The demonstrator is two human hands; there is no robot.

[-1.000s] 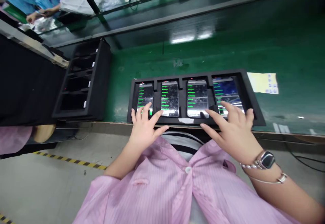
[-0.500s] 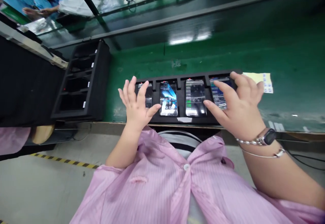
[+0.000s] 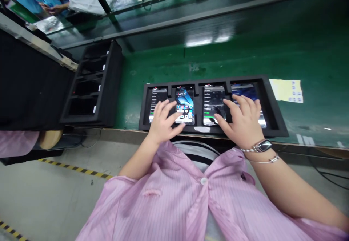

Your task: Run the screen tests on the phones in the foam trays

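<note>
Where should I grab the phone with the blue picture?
Probably by its two long edges, coming straight down from above. The phone lies flat, screen up, in a pocket of the tray, so only its top is open. The left hand is right beside it.

Across the centre of the frame, a matt black foam tray [image 3: 272, 104] holds smartphones [image 3: 184, 106] with smooth, glossy glass screens. Beneath it, a dark green bench [image 3: 218, 62] has a shiny, reflective surface, scuffed in places. To the right lies a pale yellow paper sheet [image 3: 286, 90]. At lower centre, a pink striped cloth smock [image 3: 169, 204] looks soft and matt; at right, a silver metal watch [image 3: 261, 146] gleams.
</note>
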